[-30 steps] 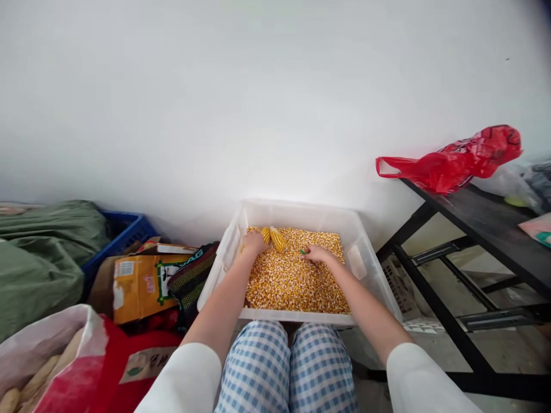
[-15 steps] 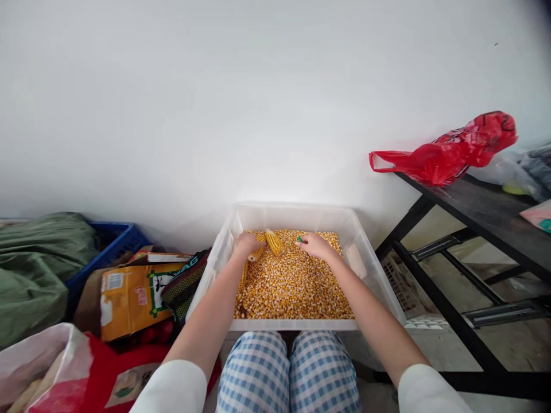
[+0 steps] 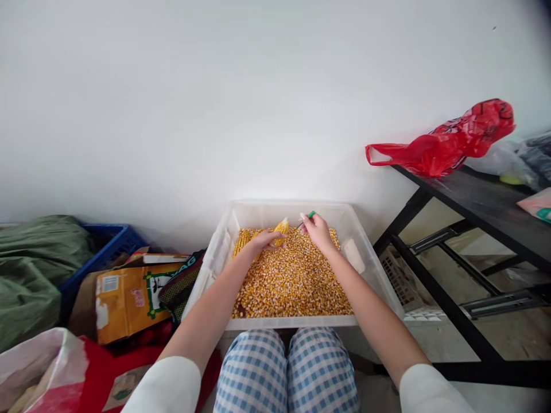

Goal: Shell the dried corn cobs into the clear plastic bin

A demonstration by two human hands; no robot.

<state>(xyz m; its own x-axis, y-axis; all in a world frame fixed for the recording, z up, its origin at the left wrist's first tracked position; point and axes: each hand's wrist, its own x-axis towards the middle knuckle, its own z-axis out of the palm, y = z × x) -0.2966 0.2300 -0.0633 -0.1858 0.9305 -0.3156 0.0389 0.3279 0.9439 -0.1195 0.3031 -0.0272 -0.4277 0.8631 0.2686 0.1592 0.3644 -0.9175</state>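
Near the tub's far edge, the left hand clasps a corn cob at its fingertips; the right hand pinches a green-handled tool.

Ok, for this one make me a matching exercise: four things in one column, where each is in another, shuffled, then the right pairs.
Things
1. Red bag
2. Green-handled tool
3. Loose corn kernels
4. Pale-tipped corn cob

Places
A. In the left hand
B. Spread across the plastic bin
C. On the black table
D. In the right hand

Pairs: 1-C, 2-D, 3-B, 4-A
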